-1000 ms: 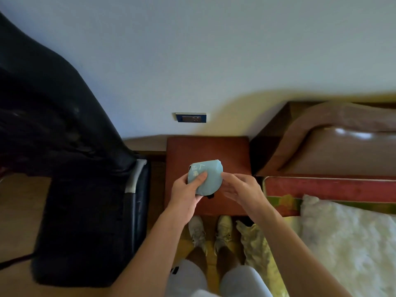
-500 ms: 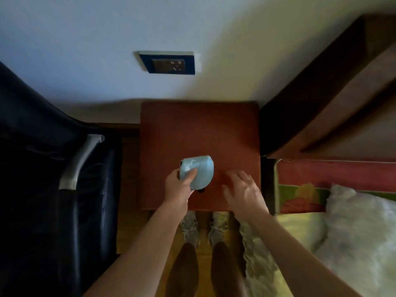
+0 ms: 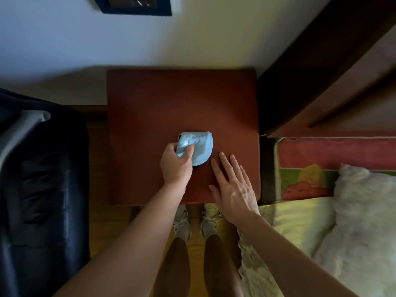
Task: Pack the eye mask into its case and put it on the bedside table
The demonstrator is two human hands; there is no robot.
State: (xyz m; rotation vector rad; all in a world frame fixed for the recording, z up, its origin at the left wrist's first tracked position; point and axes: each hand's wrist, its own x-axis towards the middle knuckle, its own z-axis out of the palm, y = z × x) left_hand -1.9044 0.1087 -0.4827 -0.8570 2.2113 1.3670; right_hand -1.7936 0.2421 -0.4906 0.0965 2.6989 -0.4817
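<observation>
A light blue soft case (image 3: pixel 199 147) lies at the middle of the reddish-brown bedside table (image 3: pixel 150 103). My left hand (image 3: pixel 176 166) pinches the case's left edge between thumb and fingers. A small black bit shows under the case's near edge. The eye mask itself is hidden from view. My right hand (image 3: pixel 232 187) hovers flat and open over the table's near right part, just right of the case, holding nothing.
A dark padded chair (image 3: pixel 40 189) with a grey armrest stands left of the table. The bed (image 3: pixel 321 221) with a fluffy white blanket and a wooden headboard (image 3: pixel 332 71) lies to the right. A wall socket (image 3: pixel 137 5) sits above the table. My feet stand below.
The view has come closer to the table. My left hand has lowered the case onto the tabletop, and my right hand, which let go of it earlier, has spread flat beside it.
</observation>
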